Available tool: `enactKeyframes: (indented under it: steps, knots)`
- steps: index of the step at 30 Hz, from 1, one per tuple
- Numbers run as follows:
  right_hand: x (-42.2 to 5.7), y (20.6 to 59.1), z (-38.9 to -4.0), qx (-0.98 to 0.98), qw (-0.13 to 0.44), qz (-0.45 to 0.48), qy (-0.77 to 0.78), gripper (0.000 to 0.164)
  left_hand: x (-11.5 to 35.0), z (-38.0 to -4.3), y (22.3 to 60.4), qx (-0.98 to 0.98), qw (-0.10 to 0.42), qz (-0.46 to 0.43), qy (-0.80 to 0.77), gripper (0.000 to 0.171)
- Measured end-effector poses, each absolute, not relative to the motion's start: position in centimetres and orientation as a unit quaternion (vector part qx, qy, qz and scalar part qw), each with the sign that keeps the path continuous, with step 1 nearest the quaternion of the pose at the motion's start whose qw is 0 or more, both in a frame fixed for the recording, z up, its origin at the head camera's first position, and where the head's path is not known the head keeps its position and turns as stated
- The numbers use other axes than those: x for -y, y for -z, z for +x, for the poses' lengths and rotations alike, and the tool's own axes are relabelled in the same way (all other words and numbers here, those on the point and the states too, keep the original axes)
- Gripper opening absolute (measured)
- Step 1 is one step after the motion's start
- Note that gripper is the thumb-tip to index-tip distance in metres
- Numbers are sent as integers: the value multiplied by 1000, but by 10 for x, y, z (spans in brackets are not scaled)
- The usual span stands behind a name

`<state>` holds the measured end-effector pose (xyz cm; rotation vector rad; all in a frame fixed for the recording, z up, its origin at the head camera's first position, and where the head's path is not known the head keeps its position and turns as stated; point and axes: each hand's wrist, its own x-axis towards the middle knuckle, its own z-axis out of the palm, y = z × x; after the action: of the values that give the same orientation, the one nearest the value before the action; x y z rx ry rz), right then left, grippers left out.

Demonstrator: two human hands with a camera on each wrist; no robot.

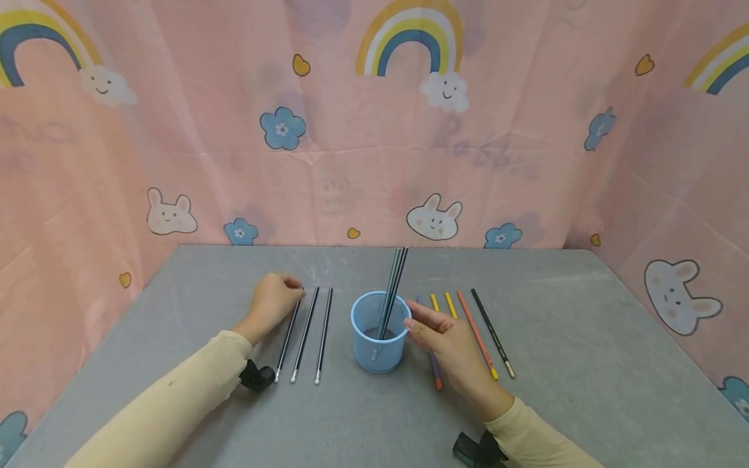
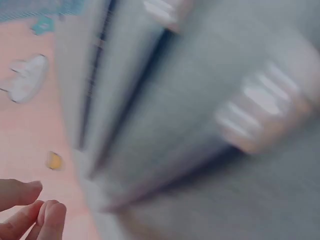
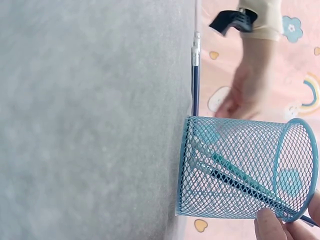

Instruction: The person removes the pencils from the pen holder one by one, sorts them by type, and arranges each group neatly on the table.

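A light-blue mesh pen cup point(image 1: 379, 357) stands upright mid-table, with a few dark and green pencils point(image 1: 391, 292) leaning in it. My right hand point(image 1: 459, 354) pinches the cup's rim on its right side, thumb and fingers at the edge in the right wrist view. To the left of the cup lie three dark striped pencils with erasers; their metal ends face me. Over the far end of the leftmost pencil point(image 1: 289, 338) is my left hand point(image 1: 273, 302). In the left wrist view its bent fingers point(image 2: 52, 220) and thumb show a gap with nothing between them.
Right of the cup lie a purple pencil point(image 1: 435, 372) with a red end, yellow pencils point(image 1: 450, 304), an orange-red pencil point(image 1: 476, 335) and a black pencil point(image 1: 493, 333), partly behind my right hand. A pink patterned curtain point(image 1: 351, 162) rises behind the grey table point(image 1: 585, 390).
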<state>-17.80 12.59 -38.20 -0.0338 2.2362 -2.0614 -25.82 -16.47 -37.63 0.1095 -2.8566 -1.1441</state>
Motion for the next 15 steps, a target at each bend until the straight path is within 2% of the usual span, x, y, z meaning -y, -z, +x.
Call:
enactKeyframes:
  steps: [7,15]
  knots:
    - [-125,383,-179,-734,50,-6,678,44,134,-252,349,896,43,1,442,25]
    - [-125,382,-178,-732,53,-11,679,45,103,-247,342,863,46,-29,503,23]
